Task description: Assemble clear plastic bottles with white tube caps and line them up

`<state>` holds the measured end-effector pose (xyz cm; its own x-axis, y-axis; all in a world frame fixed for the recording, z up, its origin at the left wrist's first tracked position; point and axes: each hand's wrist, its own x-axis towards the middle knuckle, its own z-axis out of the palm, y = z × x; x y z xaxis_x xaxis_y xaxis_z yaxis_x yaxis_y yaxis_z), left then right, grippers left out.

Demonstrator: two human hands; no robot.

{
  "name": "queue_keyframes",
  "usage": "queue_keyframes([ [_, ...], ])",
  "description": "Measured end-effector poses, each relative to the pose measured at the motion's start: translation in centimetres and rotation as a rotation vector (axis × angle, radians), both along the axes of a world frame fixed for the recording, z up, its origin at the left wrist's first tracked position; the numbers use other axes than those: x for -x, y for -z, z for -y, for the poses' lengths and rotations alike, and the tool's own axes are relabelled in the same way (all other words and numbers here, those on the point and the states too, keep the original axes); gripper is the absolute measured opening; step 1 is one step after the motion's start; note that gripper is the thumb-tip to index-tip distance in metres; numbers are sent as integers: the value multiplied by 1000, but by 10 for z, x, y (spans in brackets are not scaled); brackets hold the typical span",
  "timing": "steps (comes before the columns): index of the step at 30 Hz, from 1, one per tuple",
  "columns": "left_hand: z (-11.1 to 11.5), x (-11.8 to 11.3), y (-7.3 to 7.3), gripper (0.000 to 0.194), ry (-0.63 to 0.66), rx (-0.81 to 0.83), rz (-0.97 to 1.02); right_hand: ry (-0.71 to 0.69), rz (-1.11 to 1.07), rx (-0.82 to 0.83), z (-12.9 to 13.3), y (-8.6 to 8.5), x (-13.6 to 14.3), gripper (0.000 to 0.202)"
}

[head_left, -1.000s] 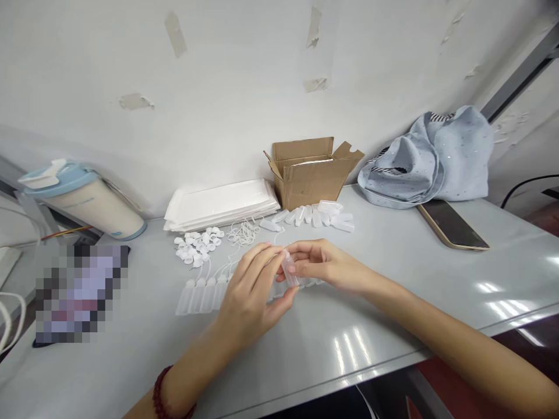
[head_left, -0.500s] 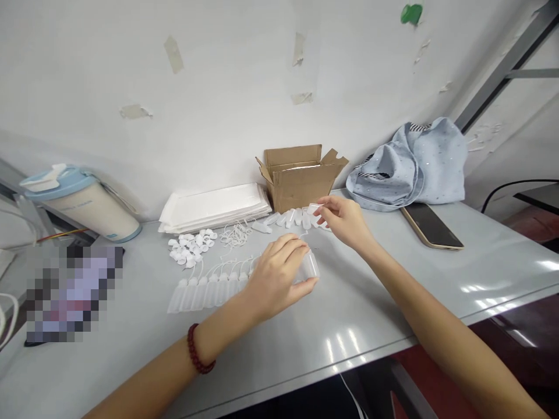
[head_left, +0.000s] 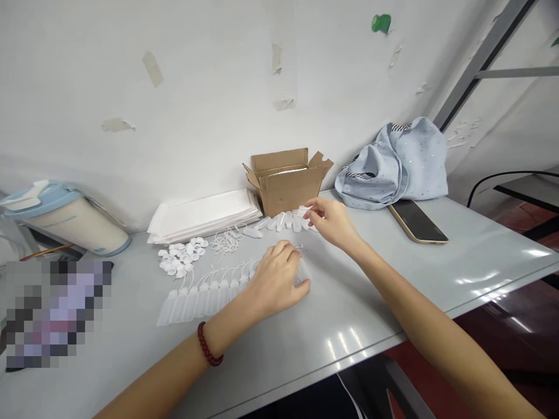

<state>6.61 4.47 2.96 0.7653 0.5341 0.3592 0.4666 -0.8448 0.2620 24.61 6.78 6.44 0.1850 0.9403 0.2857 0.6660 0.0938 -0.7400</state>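
My left hand (head_left: 279,276) curves over a translucent small plastic bottle (head_left: 303,271) near the table's middle, with fingers and thumb on either side of it. Leftward from under this hand runs a row of similar bottles (head_left: 201,299), laid side by side, with thin white cords at their tops. My right hand (head_left: 332,221) pinches another translucent small bottle (head_left: 303,210) by one end, just above a loose group of bottles (head_left: 282,221). To the left are a tangle of white cords (head_left: 226,241) and a heap of white caps (head_left: 181,256).
A cardboard box (head_left: 290,189) stands open by the wall beside a stack of white flat trays or sheets (head_left: 205,214). A blue cloth bag (head_left: 397,169) and a phone (head_left: 418,221) lie at right. A tumbler (head_left: 74,218) and a blurred-out purple item (head_left: 61,314) are at left.
My left hand has lowered its bottle slightly, towards the end of the row. My right hand keeps its pinch near the loose bottles. The view has shifted to the right.
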Motion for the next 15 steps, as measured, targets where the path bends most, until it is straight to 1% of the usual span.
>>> queue_keyframes([
  [4,-1,0,1,33,-2,16,4,2,8,7,0,-1,0,24],
  [11,-1,0,3,27,12,37,6,6,15,5,0,-1,0,24],
  [15,0,1,2,29,15,44,1,5,25,14,-1,-1,-1,24],
])
